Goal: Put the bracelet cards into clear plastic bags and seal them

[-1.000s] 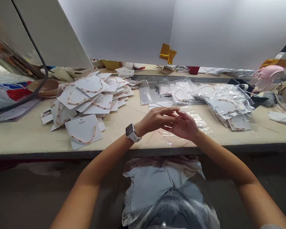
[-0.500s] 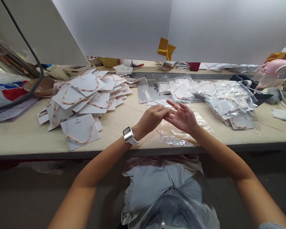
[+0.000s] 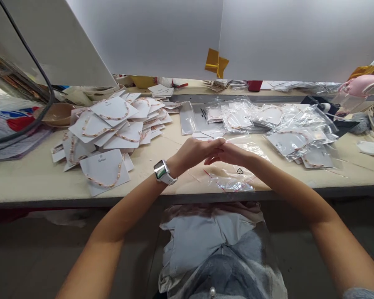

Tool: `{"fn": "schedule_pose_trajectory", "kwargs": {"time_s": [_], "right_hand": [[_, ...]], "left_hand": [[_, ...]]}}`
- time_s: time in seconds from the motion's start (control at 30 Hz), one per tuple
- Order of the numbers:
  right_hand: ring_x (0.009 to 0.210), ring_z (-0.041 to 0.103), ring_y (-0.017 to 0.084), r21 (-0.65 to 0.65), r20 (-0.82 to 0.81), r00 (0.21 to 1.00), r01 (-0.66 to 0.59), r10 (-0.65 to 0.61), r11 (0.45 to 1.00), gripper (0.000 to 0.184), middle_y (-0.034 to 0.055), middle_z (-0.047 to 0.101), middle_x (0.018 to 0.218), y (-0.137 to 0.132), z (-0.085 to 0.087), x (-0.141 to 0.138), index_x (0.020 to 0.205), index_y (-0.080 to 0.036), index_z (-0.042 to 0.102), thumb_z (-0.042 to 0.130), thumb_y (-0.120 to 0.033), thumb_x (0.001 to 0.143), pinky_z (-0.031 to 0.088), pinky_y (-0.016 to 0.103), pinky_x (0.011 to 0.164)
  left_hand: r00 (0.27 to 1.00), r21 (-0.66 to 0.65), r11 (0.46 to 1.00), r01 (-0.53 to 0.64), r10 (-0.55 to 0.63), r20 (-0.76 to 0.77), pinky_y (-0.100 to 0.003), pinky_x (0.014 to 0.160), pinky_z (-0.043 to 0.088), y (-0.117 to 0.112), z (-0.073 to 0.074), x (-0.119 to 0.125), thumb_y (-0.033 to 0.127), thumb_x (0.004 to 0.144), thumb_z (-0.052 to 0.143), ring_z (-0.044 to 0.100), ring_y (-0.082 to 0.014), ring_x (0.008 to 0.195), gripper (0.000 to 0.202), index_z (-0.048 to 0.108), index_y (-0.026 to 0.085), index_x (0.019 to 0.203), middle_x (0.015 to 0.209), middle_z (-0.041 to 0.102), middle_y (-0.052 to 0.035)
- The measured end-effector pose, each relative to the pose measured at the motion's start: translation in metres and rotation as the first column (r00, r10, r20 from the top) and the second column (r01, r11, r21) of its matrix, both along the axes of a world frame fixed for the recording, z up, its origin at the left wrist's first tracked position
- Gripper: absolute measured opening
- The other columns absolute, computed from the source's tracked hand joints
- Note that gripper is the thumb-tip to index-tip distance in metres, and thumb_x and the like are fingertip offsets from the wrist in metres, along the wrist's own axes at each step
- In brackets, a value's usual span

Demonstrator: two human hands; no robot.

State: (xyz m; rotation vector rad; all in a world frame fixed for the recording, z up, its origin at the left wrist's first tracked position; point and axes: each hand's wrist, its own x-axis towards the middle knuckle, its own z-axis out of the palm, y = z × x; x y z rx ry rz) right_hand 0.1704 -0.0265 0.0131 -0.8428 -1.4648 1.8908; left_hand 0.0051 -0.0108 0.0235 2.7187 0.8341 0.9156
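Observation:
Above the bench's front middle, my left hand (image 3: pixel 195 154), with a white smartwatch (image 3: pixel 162 172) on its wrist, meets my right hand (image 3: pixel 232 153). The left is closed over the right hand's fingers, its thumb lying on top. Most of the right hand's fingers are hidden, with reddish fingertips showing just below the overlap. No other item is visible in either hand. Beneath them lies a clear plastic bag (image 3: pixel 232 182) with red marks and a black recycling symbol. The nearest single white card (image 3: pixel 105 170), left of my hands, carries a beaded bracelet or necklace.
A heap of white jewellery cards (image 3: pixel 114 109) covers the bench's left side. Bagged cards (image 3: pixel 299 133) are piled on the right, near a pink-topped bottle (image 3: pixel 360 89). A dark cable (image 3: pixel 34 62) loops at the left. White panels (image 3: pixel 162 37) hang over the back.
My right hand has turned from palm-up with spread fingers to palm-down, its fingers now under the left. My left hand has shifted slightly left and closed over it.

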Motion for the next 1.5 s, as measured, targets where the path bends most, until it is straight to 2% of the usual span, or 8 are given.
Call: {"fn": "schedule_pose_trajectory", "kwargs": {"time_s": [0.17, 0.33, 0.53, 0.83, 0.97, 1.13, 1.3, 1.5], "right_hand": [[0.078, 0.060, 0.012, 0.075, 0.196, 0.966, -0.188, 0.171, 0.979, 0.010, 0.0032, 0.063, 0.090, 0.010, 0.008, 0.005, 0.088, -0.017, 0.060, 0.057, -0.020, 0.079, 0.051, 0.028, 0.080], [0.081, 0.053, 0.012, 0.263, 0.479, 0.787, -0.551, 0.388, 0.792, 0.018, -0.0010, 0.059, 0.084, 0.013, 0.016, -0.001, 0.086, -0.014, 0.059, 0.064, -0.015, 0.068, 0.043, 0.024, 0.077], [0.070, 0.050, 0.011, 0.228, 0.685, 0.568, -0.762, 0.456, 0.606, 0.034, -0.0050, 0.055, 0.069, 0.014, 0.028, -0.020, 0.073, -0.016, 0.054, 0.078, -0.039, 0.064, 0.040, 0.022, 0.068], [0.085, 0.062, 0.011, 0.570, 0.322, 0.931, -0.333, 0.169, 0.751, 0.025, 0.0028, 0.067, 0.095, 0.026, 0.043, -0.002, 0.104, -0.019, 0.065, 0.057, -0.035, 0.087, 0.051, 0.024, 0.076], [0.071, 0.057, 0.005, 0.605, -0.166, 0.983, 0.042, 0.075, 0.795, 0.012, -0.0032, 0.061, 0.082, 0.039, 0.066, -0.017, 0.093, -0.019, 0.062, 0.055, -0.028, 0.089, 0.049, 0.017, 0.066], [0.060, 0.051, 0.000, 0.522, -0.500, 0.862, 0.226, 0.080, 0.823, 0.025, -0.0081, 0.057, 0.074, 0.057, 0.127, -0.057, 0.100, -0.016, 0.051, 0.027, -0.011, 0.099, 0.041, 0.012, 0.058], [0.043, 0.045, 0.001, 0.294, -0.771, 0.637, 0.330, 0.018, 0.897, 0.037, -0.0110, 0.044, 0.057, 0.066, 0.168, -0.077, 0.078, -0.019, 0.037, 0.009, -0.028, 0.099, 0.037, 0.015, 0.054], [0.044, 0.041, -0.001, 0.315, -0.784, 0.619, 0.336, 0.044, 0.888, 0.041, -0.0100, 0.032, 0.056, 0.074, 0.172, -0.071, 0.072, -0.022, 0.032, 0.000, -0.036, 0.094, 0.032, 0.013, 0.054]], "left_hand": [[0.961, 0.515, 0.841, 0.167, -0.021, -0.277, -0.022, 0.045, 0.022, 0.003, 0.009, -0.022, 0.008, 0.092, 0.037, 0.044, -0.0094, 0.043, 0.031, 0.064, 0.019, 0.103, 0.050, 0.050, 0.0049], [0.842, 0.435, 0.787, 0.437, -0.187, -0.506, -0.024, 0.043, 0.022, -0.015, 0.018, -0.029, 0.034, 0.097, 0.048, 0.046, -0.0098, 0.040, 0.024, 0.060, 0.019, 0.084, 0.053, 0.055, 0.0049], [0.803, 0.475, 0.743, 0.472, -0.140, -0.579, -0.027, 0.043, 0.019, -0.032, 0.019, -0.029, 0.005, 0.093, 0.038, 0.046, -0.0123, 0.040, 0.029, 0.058, 0.018, 0.075, 0.051, 0.055, 0.0018], [0.950, 0.395, 0.917, 0.052, 0.077, -0.303, -0.025, 0.043, 0.024, -0.043, 0.025, -0.117, 0.027, 0.098, 0.040, 0.044, -0.0109, 0.039, 0.033, 0.058, 0.021, 0.071, 0.047, 0.053, 0.0031], [0.977, -0.071, 0.975, -0.209, 0.211, 0.016, -0.023, 0.046, 0.034, -0.075, -0.004, -0.095, 0.033, 0.096, 0.044, 0.056, -0.0113, 0.049, 0.031, 0.070, 0.019, 0.084, 0.070, 0.071, -0.0028], [0.975, -0.745, 0.661, 0.089, 0.095, 0.200, -0.022, 0.051, 0.036, -0.104, -0.022, 0.013, 0.039, 0.095, 0.043, 0.052, -0.0111, 0.052, 0.038, 0.073, 0.018, 0.103, 0.065, 0.066, -0.0006], [0.836, -0.871, 0.338, 0.356, 0.300, 0.458, -0.019, 0.038, 0.022, -0.094, -0.025, 0.064, 0.045, 0.096, 0.038, 0.023, -0.0070, 0.032, 0.038, 0.062, 0.017, 0.085, 0.036, 0.027, 0.0101], [0.788, -0.883, 0.225, 0.411, 0.399, 0.469, -0.015, 0.034, 0.016, -0.077, -0.026, 0.058, 0.045, 0.096, 0.037, 0.015, -0.0070, 0.030, 0.032, 0.056, 0.022, 0.105, 0.037, 0.023, 0.0128]]}}
